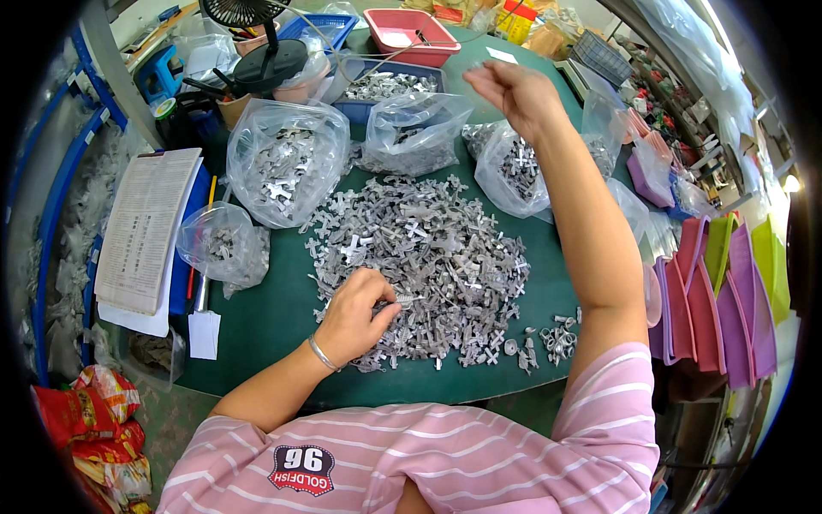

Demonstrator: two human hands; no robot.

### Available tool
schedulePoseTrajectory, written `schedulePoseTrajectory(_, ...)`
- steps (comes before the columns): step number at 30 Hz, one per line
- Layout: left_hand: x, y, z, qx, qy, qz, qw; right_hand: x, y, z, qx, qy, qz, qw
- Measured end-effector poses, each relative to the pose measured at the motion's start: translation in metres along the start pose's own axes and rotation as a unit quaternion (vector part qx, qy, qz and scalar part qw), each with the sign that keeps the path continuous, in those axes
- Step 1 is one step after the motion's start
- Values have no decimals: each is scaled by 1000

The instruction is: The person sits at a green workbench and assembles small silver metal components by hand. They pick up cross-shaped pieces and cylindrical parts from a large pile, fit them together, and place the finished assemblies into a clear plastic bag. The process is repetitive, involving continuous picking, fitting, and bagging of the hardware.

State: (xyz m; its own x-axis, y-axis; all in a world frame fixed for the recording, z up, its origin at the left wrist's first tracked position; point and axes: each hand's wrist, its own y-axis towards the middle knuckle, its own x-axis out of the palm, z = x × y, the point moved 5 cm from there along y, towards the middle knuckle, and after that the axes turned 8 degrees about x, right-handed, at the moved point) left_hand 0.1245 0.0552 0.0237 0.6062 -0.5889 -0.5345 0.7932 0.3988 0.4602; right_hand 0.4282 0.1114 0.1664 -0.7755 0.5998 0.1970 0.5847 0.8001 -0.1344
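We've got the green counter (278,287), grey metal pile (445,257) heaped mid-top. Clear bags (244,176) of metal parts line the pile's far side. Our right hand (512,96) is raised near the far-right bag, fingers bent; can't tell if it holds anything. Our left hand (355,315), over the pile's near-left part, pinches a small ribbed piece (407,301).

The person wears a pink shirt (402,439) with thin white stripes and short, loose sleeves (608,398). On its front is a black and red patch (301,470) with white marks. A shiny silver bangle (322,353) circles the left hand's (353,317) wrist.
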Motion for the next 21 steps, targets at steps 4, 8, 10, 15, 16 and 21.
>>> schedulePoseTrajectory(4, -2, -7, -7, -16, -23, 18, 999, 7, 8, 18, 9, -38, 38, 999)
schedulePoseTrajectory(8, -10, -21, -26, -144, -110, 75, 981, 30, -43, 52, -68, -109, -40, 991)
schedulePoseTrajectory(10, -4, -28, -37, -227, -252, 111, 934, 33, -93, 79, -50, -169, -77, 981)
schedulePoseTrajectory(15, 2, -27, -35, -281, -417, 126, 855, 15, -202, 165, -34, -315, -104, 943)
schedulePoseTrajectory(16, 2, -28, -35, -291, -435, 128, 843, 19, -212, 170, -55, -304, -114, 944)
schedulePoseTrajectory(21, 8, -35, -29, -345, -494, 116, 789, 24, -232, 174, -207, -322, -75, 921)
